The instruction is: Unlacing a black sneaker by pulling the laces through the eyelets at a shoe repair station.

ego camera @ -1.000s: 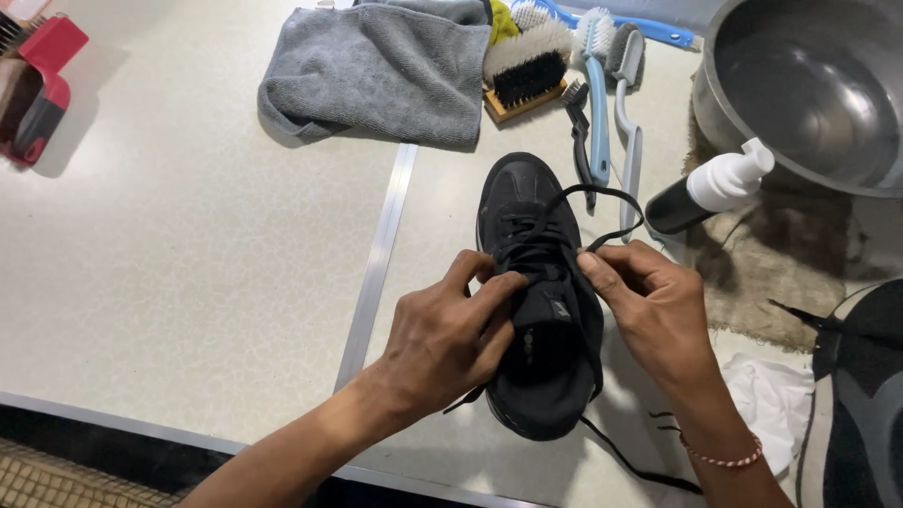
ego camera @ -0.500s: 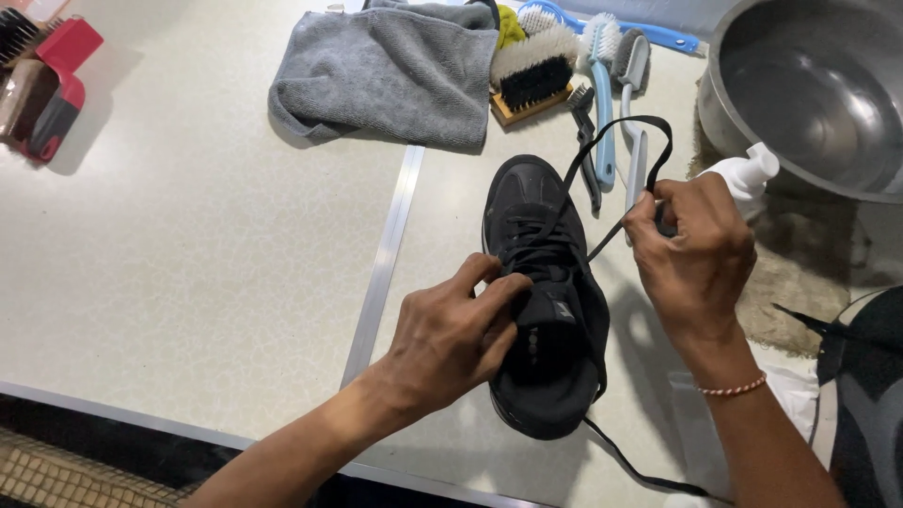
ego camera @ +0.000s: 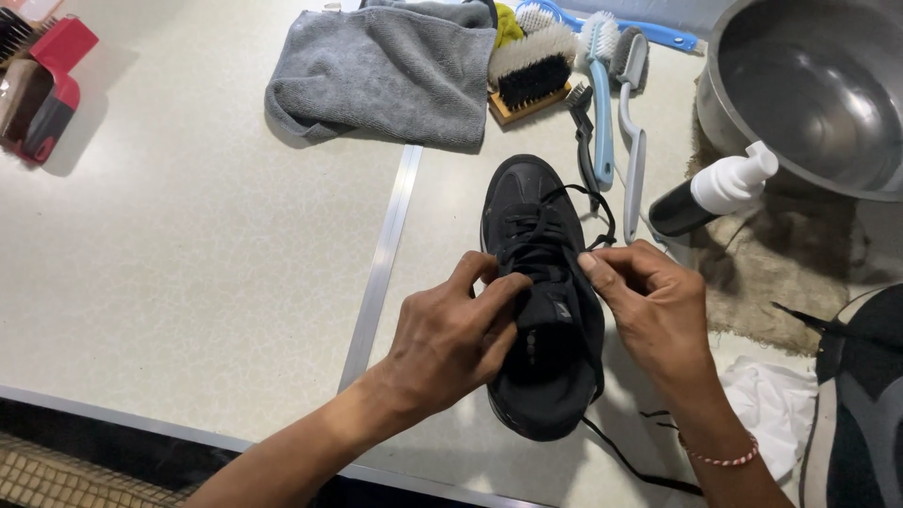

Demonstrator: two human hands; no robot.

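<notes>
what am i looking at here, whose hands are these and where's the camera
There is no machine here. The camera sits on a person's head and looks down at their own two bare hands. The left hand and right hand both work at a black shoe on a pale table, with fingers pinching its black lace. Behind it lie a grey cloth, several brushes, a white-capped bottle and a metal bowl.

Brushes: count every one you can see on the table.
5: wooden block brush beside the grey cloth, blue brush, grey brush, small black brush, one blue-handled behind. Others may be hidden.
</notes>
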